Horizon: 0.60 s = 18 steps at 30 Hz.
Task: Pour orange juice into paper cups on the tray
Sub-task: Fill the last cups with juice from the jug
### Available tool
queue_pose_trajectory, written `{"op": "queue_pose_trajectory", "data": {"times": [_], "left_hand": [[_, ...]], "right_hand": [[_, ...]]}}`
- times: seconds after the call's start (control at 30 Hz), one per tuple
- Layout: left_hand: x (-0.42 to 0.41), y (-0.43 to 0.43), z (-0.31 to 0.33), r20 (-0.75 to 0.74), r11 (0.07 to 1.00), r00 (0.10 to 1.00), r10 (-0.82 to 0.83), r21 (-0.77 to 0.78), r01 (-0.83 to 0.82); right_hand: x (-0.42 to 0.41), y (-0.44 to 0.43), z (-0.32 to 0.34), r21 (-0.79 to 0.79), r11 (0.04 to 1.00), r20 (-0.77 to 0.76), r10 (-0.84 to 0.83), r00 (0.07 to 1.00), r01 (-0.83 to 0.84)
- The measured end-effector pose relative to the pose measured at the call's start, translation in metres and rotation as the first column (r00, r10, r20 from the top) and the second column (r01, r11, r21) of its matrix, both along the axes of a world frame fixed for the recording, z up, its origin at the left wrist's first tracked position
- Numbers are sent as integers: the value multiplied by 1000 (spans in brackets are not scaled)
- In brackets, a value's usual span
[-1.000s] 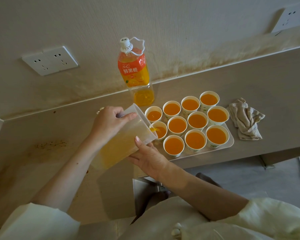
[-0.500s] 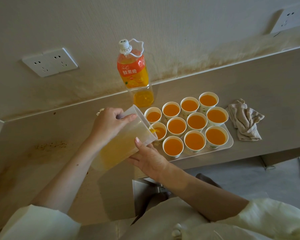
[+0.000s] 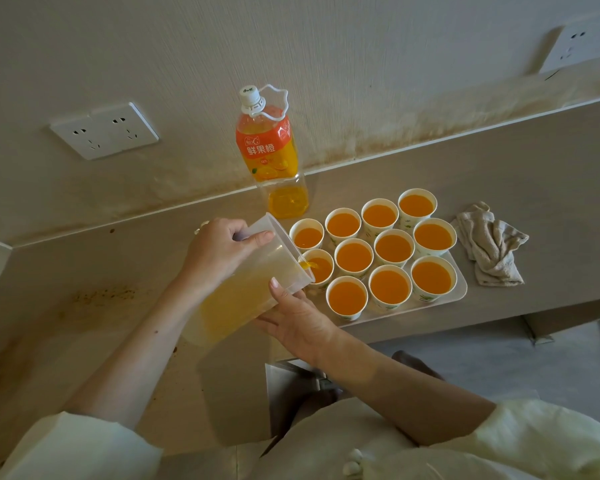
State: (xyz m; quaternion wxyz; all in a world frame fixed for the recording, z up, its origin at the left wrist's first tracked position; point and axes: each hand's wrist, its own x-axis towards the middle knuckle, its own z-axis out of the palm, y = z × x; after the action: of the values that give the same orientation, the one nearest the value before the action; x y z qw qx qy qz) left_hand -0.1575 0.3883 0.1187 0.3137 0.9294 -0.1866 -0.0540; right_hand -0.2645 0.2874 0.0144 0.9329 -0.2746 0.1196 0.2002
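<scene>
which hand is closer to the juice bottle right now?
Left. The left hand holds the jug just in front of the juice bottle, to its left. The right hand props the jug's underside, farther toward the person.

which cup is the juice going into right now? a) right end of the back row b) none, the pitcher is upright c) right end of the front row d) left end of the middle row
d: the tilted pitcher, gripped by the left hand and supported from below by the right hand, sends a thin stream into the cup at the left end of the middle row.
</scene>
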Motion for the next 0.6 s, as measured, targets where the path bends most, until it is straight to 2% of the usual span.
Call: {"op": "queue_pose_trajectory", "data": {"times": [0.6], "left_hand": [[2,-2,-1,9,1000,1000,-2,6,2]], "right_hand": [[0,-3,0,34,999,-15,-22,1000,23]]}}
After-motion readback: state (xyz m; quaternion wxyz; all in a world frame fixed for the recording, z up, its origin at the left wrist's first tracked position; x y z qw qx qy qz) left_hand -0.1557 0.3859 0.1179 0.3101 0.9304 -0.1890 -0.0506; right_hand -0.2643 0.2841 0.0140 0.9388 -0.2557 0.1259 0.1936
